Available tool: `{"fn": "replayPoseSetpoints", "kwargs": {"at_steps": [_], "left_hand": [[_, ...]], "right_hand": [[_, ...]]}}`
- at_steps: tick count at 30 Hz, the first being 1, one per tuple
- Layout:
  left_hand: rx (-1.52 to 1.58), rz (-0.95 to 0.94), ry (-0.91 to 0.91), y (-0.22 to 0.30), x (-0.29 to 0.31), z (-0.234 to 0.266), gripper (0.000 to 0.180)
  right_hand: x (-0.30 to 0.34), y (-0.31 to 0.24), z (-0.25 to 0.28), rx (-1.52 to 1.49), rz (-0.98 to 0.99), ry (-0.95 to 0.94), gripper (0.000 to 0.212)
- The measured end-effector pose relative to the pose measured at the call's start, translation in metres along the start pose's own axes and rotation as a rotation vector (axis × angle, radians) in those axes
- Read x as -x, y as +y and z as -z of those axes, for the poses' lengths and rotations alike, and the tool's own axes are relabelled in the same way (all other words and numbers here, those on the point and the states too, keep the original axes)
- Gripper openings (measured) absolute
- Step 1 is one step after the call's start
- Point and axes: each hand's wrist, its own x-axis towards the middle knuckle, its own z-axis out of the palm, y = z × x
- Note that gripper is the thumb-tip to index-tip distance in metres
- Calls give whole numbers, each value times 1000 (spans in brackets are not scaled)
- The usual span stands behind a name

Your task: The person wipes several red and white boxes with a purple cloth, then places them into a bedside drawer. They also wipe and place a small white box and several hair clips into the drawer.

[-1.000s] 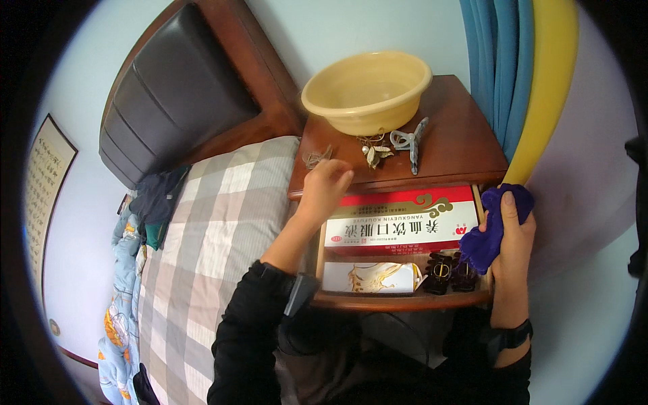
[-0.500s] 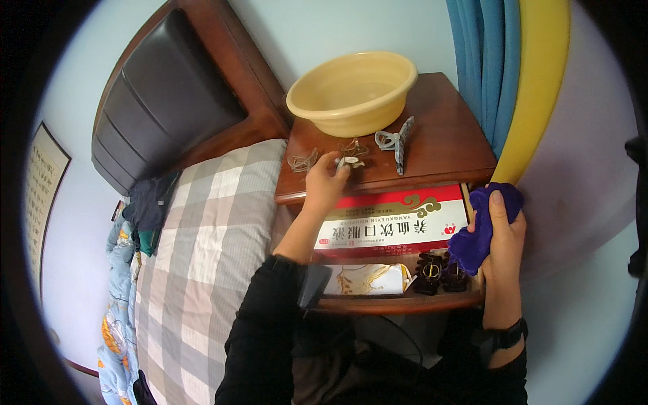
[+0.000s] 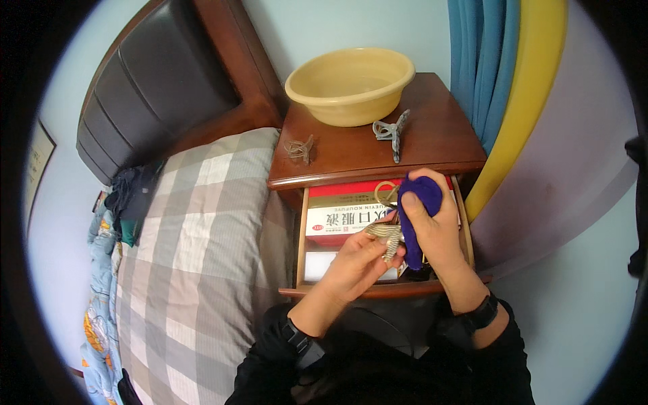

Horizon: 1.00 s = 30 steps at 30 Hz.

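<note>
Over the open drawer, my left hand pinches a hair claw clip with a pale striped bow and a gold-coloured loop. My right hand grips a purple cloth, which is pressed against the clip's right side. Between cloth and fingers, part of the clip is hidden. On the nightstand top lie a grey-blue claw clip at the right and a clear brownish claw clip at the left.
A yellow basin stands at the back of the nightstand. Inside the drawer lie a red and white box and a smaller white box. The checked bed is at left, blue and yellow curtains at right.
My left hand has picked up the clip from the nightstand and brought it down over the drawer. My right hand has moved left, bringing the purple cloth against it.
</note>
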Motion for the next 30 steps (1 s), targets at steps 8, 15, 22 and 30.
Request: {"fn": "replayPoseSetpoints", "kwargs": {"at_steps": [8,15,22,30], "left_hand": [[-235,47,164,-1,0,3,43],[-1049,-465,167,3,-1,15,43],[-1375,-599,84,8,3,14,50],[-1689,-706,67,15,5,18,71]], "right_hand": [[-4,20,-12,-102,-266,123,24],[-6,30,-1,-366,-521,-102,27],[2,30,-5,-45,-383,-77,22],[-10,19,7,-367,-758,-128,32]]}}
